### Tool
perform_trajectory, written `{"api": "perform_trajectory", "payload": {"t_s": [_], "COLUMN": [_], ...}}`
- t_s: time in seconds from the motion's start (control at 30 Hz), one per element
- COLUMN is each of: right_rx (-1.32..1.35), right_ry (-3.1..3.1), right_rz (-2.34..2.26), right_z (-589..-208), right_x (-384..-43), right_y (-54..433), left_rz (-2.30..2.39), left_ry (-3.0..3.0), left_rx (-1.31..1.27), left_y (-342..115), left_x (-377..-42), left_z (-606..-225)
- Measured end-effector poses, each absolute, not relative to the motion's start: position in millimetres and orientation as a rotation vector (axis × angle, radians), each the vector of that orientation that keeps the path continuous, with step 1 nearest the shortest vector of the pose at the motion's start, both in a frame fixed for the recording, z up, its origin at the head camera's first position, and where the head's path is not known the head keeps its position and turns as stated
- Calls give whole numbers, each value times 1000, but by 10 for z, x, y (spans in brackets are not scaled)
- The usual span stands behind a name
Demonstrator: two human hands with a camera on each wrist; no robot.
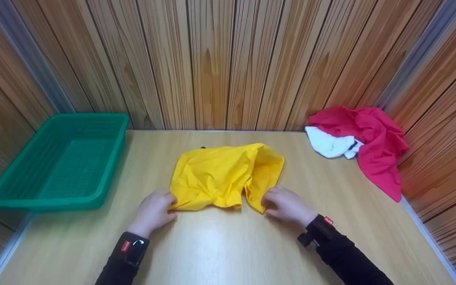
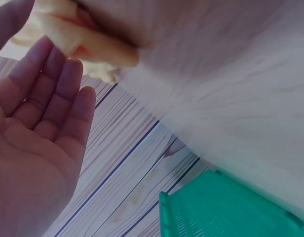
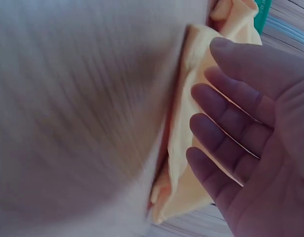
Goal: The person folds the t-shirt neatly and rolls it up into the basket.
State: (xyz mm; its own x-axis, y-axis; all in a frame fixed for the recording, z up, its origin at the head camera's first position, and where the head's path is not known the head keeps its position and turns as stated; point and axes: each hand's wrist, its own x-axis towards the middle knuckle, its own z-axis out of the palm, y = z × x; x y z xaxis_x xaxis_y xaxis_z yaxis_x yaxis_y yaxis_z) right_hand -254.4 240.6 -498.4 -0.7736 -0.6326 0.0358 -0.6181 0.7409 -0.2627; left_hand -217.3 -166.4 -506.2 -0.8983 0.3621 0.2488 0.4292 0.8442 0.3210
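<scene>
A rumpled yellow cloth (image 1: pixel 212 174) lies on the table in front of me, its right side folded into a loose, open flap; the folds hide what kind of piece it is. At its lower left corner is my left hand (image 1: pixel 154 209), with fingertips against or very near the edge. My right hand (image 1: pixel 287 204) is by the lower right corner. In the left wrist view the thumb stands apart from the loosely extended fingers (image 2: pixel 68 94), close to the cloth (image 2: pixel 88 42). The right wrist view shows spread, relaxed fingers (image 3: pixel 226 131) beside the fabric (image 3: pixel 179 148), not pinching it.
A green plastic basket (image 1: pixel 111 174) stands at the left of the wooden table (image 1: pixel 212 249). Toward the back right, a red cloth (image 1: pixel 378 134) lies crumpled against the wall with a white cloth (image 1: pixel 327 142) beside it. Wood-panelled walls (image 1: pixel 212 63) enclose the back and sides.
</scene>
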Motion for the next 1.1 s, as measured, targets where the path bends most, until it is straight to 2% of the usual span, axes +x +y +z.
{"api": "perform_trajectory", "payload": {"t_s": [0.5,0.77,0.93,1.1], "right_rx": [-1006,-1083,-1007,-835], "right_ry": [2926,2928,2938,3020], "right_rz": [-302,-243,-354,-619], "right_z": [-5059,-5045,-4929,-4614], "right_x": [-2581,-2596,-2627,-2734], "right_y": [2334,2361,2495,2702], "left_rz": [-497,-549,-610,-759], "left_ry": [-2948,-2950,-2996,-2993], "left_rx": [-546,-526,-376,-114], "left_y": [-1608,-1621,-1728,-1901], "left_x": [-2289,-2330,-2304,-2317], "left_z": [-5093,-5110,-5074,-4897]}}
